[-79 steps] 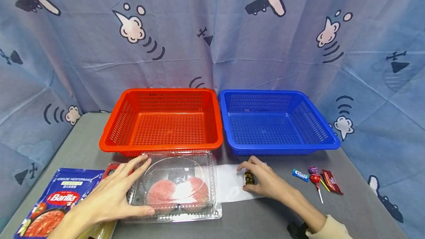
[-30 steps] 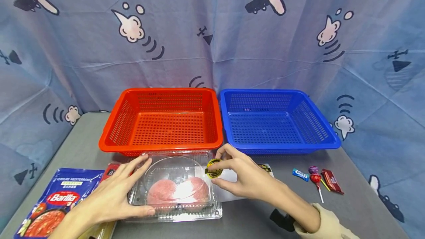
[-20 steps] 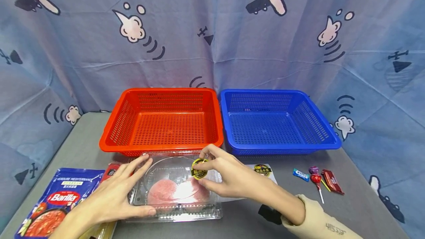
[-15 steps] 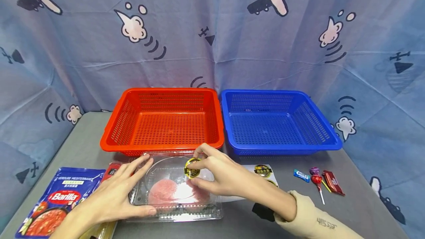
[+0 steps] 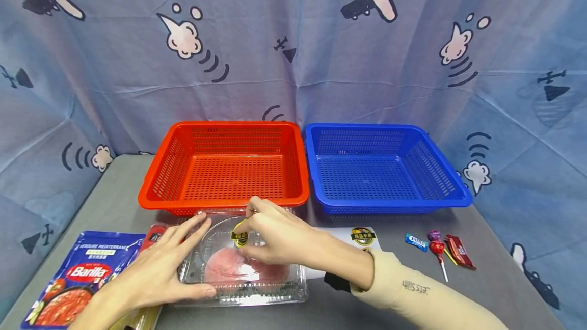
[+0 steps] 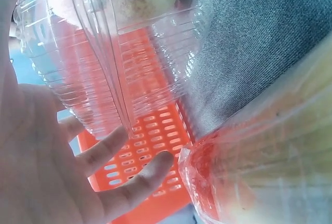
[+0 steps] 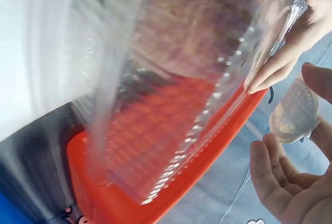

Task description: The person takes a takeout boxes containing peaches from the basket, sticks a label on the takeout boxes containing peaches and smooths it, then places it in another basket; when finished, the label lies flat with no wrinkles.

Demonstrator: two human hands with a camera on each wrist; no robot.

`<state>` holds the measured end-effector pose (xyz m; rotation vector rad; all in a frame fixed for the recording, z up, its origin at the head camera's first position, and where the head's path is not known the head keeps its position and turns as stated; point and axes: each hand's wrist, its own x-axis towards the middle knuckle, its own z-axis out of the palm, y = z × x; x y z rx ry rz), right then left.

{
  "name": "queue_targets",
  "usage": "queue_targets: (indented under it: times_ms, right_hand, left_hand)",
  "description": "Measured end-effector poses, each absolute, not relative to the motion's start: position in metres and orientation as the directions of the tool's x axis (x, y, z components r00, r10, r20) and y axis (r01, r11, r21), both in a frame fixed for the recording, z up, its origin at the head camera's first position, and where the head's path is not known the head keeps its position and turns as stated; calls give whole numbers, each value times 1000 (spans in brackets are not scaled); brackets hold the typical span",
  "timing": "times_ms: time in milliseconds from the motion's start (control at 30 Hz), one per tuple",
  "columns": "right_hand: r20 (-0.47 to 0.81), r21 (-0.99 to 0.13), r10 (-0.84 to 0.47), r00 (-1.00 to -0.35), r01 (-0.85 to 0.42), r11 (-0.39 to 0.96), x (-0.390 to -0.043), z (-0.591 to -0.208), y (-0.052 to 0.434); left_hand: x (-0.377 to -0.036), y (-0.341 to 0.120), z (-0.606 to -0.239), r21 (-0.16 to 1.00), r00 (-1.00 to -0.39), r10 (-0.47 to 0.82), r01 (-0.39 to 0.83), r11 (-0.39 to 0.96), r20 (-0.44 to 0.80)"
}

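Head view gives you the grey tabletop (image 5: 116, 197) with a red basket (image 5: 224, 203) toward its far left corner and a blue basket (image 5: 394, 202) just beside it on the right. In front of the red basket sits a lidded clear container (image 5: 261, 299), its long axis running left to right along that basket's front rim. Toward the tabletop's left edge lies a blue Barilla pouch (image 5: 84, 279). Your left hand (image 5: 158, 266) is spread wide over the container's left end, touching it with extended fingers; a clear pack (image 6: 280, 156) of pale yellow sticks lies near that wrist. Your right hand (image 5: 277, 233) reaches in above the lid, its grip narrow. Your right forearm partly hides a white sheet (image 5: 343, 231). Two pink fruits (image 5: 224, 264) rest inside the container. Toward the tabletop's right edge, well apart from both hands, are small sweets, among them a red-wrapped bar (image 5: 460, 252), a blue-and-white sweet (image 5: 416, 241) and a red lollipop (image 5: 437, 247).

Last comes the round yellow-and-black sticker (image 5: 240, 238), pinched at your right fingertips over the lid. Being round, it has no long axis; what likely counts is the lid lying below it, with your left index fingertip to its left. Right wrist view suggests the sticker is off the plastic, though you cannot tell how high.
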<state>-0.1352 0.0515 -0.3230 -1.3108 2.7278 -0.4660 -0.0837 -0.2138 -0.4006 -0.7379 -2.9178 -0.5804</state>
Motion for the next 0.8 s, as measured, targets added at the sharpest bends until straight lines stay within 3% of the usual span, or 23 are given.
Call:
queue_targets:
  times_ms: [467,800]
  right_hand:
    - [-95,-238,-727,-680,-694,680,-136,-321,26]
    - [-153,-227,-720,-677,-685,692,-140,-327,26]
  left_hand:
    - [-84,-214,-399,362,-885,444,463,809,141]
    - [-84,-214,-398,377,-890,439,452,808,127]
